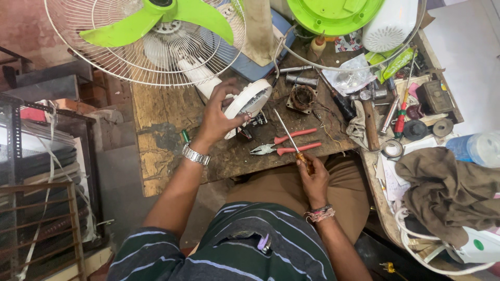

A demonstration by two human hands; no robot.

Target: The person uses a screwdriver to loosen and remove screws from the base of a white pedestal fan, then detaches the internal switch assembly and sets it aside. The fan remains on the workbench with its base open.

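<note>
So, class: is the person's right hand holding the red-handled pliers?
No: the right hand holds a screwdriver, while the pliers lie untouched on the workbench.

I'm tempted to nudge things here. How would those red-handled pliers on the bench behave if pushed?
The pliers look like stiff metal, so probably heavy for their size. They lie flat on the rough wooden bench, so they would likely slide rather than roll. Their handles are spread apart, so they may swing at the joint when lifted by one handle.
</note>
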